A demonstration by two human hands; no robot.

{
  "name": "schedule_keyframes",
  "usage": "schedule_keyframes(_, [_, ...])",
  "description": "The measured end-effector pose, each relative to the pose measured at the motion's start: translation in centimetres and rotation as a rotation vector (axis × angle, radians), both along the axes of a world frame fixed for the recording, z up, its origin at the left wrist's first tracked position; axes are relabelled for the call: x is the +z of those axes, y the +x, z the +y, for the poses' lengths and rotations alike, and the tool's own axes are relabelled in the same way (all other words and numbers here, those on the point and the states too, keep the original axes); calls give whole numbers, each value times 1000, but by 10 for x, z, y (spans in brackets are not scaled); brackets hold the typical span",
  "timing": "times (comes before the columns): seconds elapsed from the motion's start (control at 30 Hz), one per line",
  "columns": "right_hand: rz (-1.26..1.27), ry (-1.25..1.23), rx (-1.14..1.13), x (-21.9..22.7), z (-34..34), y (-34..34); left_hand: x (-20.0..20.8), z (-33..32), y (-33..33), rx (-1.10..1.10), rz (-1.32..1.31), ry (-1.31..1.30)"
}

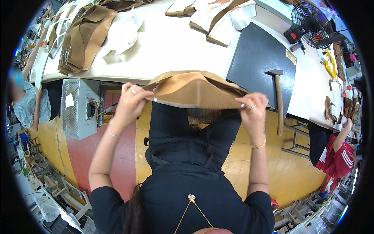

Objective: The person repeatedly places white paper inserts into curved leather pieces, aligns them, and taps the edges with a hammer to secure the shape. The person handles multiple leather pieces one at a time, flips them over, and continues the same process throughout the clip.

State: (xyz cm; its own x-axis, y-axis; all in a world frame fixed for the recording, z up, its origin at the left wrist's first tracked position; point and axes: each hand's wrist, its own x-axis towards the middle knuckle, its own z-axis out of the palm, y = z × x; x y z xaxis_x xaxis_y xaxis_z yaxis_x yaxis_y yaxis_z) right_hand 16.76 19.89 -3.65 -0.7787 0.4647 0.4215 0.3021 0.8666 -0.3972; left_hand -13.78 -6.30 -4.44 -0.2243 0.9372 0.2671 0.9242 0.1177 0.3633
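A curved brown leather-like piece (187,95) with a lighter tan inner side is stretched between my hands, above my lap at the table's edge. My left hand (133,99) pinches its left end between thumb and fingers. Its right end is gripped by my right hand (253,111) in the same way. The middle of the piece bows upward and its layers part slightly; its lower edge is a little blurred. To the right of my right hand lies a hammer (278,103) with a wooden handle, its head on a dark board (257,58).
Stacked brown pieces (83,37) and a crumpled white sheet (124,33) lie on the white table (167,46). More cut pieces (224,21) are at the back. A black fan (311,25) stands far right. Below the table's left side is a metal box (80,109). Co-workers sit at both sides.
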Motion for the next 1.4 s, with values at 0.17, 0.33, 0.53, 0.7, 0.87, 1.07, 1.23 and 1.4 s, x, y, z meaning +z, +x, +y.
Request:
schedule_keyframes(0.17, [-58,-216,80,68,58,-35,85,54,-44,93,-429,-123])
schedule_keyframes(0.33, [-273,-669,-14,45,113,-75,71,113,-96,91,-575,-169])
schedule_keyframes(0.53, [-49,-891,1,64,129,-104,79,135,-123,141,-711,-67])
schedule_keyframes(0.7, [-11,-1037,65,95,145,-102,119,126,-122,96,-744,-31])
schedule_keyframes(0.87, [-110,-1038,74,137,136,-109,131,104,-129,112,-701,-12])
schedule_keyframes(1.07, [-218,-1008,74,156,143,-136,141,91,-145,177,-860,-161])
schedule_keyframes(1.23, [-352,-996,186,155,157,-174,152,81,-179,184,-964,-331])
schedule_keyframes(1.4, [-350,-685,222,157,167,-257,154,98,-255,183,-419,-262])
